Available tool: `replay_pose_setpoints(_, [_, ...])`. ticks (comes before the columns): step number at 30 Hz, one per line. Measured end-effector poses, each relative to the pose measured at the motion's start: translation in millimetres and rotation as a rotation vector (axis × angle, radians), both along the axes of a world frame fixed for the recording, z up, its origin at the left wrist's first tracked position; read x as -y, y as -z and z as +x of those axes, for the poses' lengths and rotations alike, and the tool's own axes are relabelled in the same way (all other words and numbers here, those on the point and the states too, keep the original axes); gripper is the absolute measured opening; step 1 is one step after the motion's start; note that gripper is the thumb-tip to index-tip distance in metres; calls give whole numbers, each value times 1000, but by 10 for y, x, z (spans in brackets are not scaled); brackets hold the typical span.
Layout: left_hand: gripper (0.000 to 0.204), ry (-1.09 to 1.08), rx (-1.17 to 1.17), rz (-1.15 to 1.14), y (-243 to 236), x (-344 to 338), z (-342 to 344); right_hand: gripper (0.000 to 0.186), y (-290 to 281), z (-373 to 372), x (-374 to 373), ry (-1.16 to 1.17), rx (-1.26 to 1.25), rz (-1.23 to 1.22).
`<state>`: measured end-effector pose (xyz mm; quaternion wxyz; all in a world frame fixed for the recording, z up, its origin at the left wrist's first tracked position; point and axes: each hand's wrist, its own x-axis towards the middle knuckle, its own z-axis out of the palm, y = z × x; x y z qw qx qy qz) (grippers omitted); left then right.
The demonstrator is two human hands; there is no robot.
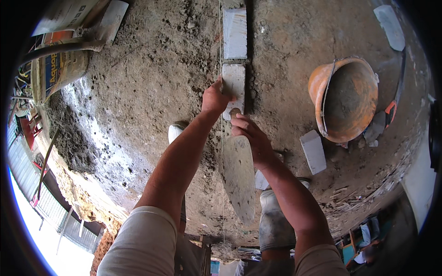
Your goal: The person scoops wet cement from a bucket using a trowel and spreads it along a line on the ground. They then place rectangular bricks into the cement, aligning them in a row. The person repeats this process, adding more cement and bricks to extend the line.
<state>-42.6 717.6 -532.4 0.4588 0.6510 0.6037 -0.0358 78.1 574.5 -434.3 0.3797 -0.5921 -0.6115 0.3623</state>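
A pale block (235, 76) lies in a line on the ground, end to end with another pale block (235, 33) beyond it. My left hand (215, 98) grips the nearer block at its left edge, the thumb across its top. My right hand (251, 135) is closed round a trowel (239, 179). Its wooden handle end rests at or just over the block's near end, while the long mortar-stained blade points back toward me. A taut string (223, 193) runs lengthwise along the blocks' left side, close to my left fingers.
On the right stands an orange bucket (317, 87) with mortar residue inside. Near it lie a loose pale block (313, 152) and a handsaw (391, 110). Another pale block (390, 27) is at far right. A labelled bucket (69, 73) and a mortar heap (76, 142) are on the left.
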Motion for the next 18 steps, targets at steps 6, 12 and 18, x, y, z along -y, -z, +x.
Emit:
replay_pose_setpoints(6, [82,-5,16,-46,47,-16,83,38,294,77,130,17,56,-74])
replay_pose_setpoints(12, [90,6,-15,-49,13,38,133,28,482,71,242,340,-629,-517])
replay_pose_setpoints(18, [113,-146,15,-118,88,-1,-165,31,-438,126,370,205,202,-113])
